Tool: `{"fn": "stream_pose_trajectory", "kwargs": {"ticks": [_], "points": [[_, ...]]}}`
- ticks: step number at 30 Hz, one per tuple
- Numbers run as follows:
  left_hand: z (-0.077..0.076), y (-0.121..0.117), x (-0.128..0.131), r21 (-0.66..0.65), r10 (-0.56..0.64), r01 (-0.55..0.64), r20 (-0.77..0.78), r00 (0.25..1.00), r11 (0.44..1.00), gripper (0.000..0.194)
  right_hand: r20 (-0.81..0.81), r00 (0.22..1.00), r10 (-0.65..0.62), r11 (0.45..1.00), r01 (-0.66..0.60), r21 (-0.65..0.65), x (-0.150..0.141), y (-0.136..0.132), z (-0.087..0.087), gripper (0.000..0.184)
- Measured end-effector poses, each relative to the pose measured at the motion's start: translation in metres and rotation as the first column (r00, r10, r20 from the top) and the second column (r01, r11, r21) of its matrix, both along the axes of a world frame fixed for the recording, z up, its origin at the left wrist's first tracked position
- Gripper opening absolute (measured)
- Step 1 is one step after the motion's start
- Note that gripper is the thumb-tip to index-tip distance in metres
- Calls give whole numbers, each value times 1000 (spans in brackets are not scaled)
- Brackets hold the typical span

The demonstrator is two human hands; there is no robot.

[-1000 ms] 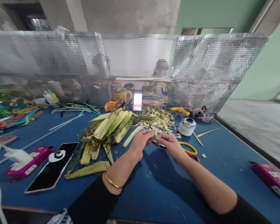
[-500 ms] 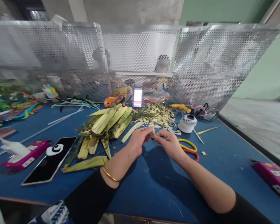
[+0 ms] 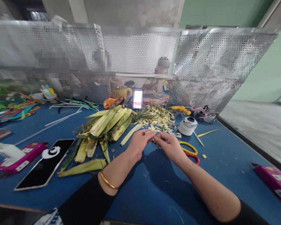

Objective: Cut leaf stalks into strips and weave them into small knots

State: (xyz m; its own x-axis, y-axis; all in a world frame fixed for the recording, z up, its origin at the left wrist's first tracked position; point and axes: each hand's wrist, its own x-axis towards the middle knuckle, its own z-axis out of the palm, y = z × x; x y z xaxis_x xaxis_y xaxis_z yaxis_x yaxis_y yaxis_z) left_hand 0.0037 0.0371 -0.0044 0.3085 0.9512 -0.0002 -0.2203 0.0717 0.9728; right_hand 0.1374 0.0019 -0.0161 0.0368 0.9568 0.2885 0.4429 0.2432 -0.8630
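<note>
My left hand (image 3: 139,143) and my right hand (image 3: 170,146) meet above the blue table, thumbs and fingers pinched together. Between their fingertips is a small pale piece of corn husk, mostly hidden by the fingers. Just beyond the hands lies a heap of shredded husk (image 3: 158,116). Left of them is a pile of whole green-yellow corn husks (image 3: 109,123), with some loose leaves in front. Scissors with yellow and red handles (image 3: 192,147) lie beside my right hand, their blades out of sight behind it.
A white spool (image 3: 187,126) stands past the scissors. Phone (image 3: 46,165) and purple power strip (image 3: 22,158) lie at left, another purple strip (image 3: 273,181) at right. A perforated metal screen (image 3: 140,50) closes off the back, with people behind it. Coloured strips (image 3: 18,109) lie far left.
My hands stay together at the same spot, fingers still pinched, with the husk piece now more covered. The view has shifted slightly.
</note>
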Motion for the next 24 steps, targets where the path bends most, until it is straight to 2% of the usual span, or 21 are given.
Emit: {"fn": "stream_pose_trajectory", "kwargs": {"ticks": [2, 5, 7, 8, 10, 11, 12, 13, 14, 15, 16, 17, 18, 19, 21, 22, 24], "points": [[0, 0, -1, -50, 3, -3, -5, 1000, 999, 36, -3, 998, 59, 997, -59, -57, 3, 2, 1, 29], [4, 6, -6, -208, 8, -10, -11, 1000, 978, 37, -5, 990, 144, 978, -143, -151, 10, 0, 6, 29], [8, 14, -13, -258, 91, -94, -25, 996, 962, 41, -7, 957, 291, 918, -281, -281, 13, -7, 13, 25], [9, 18, -16, -245, 161, -166, -40, 986, 955, 39, -19, 912, 409, 845, -386, -370, 13, -12, 17, 22], [12, 26, -23, -204, 279, -284, -50, 959, 937, 32, -74, 766, 639, 618, -568, -543, 14, -21, 24, 17], [14, 29, -25, -195, 303, -306, -48, 952, 932, 28, -106, 703, 703, 520, -610, -598, 14, -24, 26, 17], [14, 31, -27, -188, 301, -303, -43, 953, 934, 25, -131, 668, 732, 461, -627, -628, 14, -25, 27, 17], [15, 33, -29, -182, 296, -298, -39, 954, 937, 22, -144, 677, 721, 467, -630, -621, 14, -24, 27, 17], [15, 33, -29, -175, 290, -292, -36, 956, 940, 19, -152, 729, 667, 543, -616, -571, 15, -21, 27, 19], [14, 34, -30, -167, 290, -292, -34, 956, 942, 17, -165, 801, 575, 662, -574, -481, 18, -16, 25, 20], [14, 34, -30, -158, 303, -304, -33, 953, 940, 15, -195, 879, 435, 806, -477, -350, 21, -10, 22, 23], [14, 35, -30, -147, 324, -325, -31, 946, 934, 13, -245, 932, 268, 926, -319, -200, 25, -3, 20, 28], [13, 36, -30, -134, 350, -351, -27, 936, 927, 12, -285, 949, 133, 983, -164, -87, 30, 4, 17, 36], [14, 38, -31, -119, 378, -378, -23, 926, 918, 11, -273, 962, 2, 1000, -9, -24, 35, 10, 14, 45], [16, 43, -37, -70, 424, -425, -21, 905, 903, 9, -65, 964, -259, 962, 263, 75, 43, 17, 9, 58], [18, 47, -41, -37, 441, -442, -33, 897, 896, 8, 93, 939, -332, 939, 319, 130, 45, 18, 7, 58], [22, 55, -52, 79, 457, -451, -85, 885, 889, 9, 420, 842, -338, 940, 280, 195, 46, 15, 5, 45]]}}
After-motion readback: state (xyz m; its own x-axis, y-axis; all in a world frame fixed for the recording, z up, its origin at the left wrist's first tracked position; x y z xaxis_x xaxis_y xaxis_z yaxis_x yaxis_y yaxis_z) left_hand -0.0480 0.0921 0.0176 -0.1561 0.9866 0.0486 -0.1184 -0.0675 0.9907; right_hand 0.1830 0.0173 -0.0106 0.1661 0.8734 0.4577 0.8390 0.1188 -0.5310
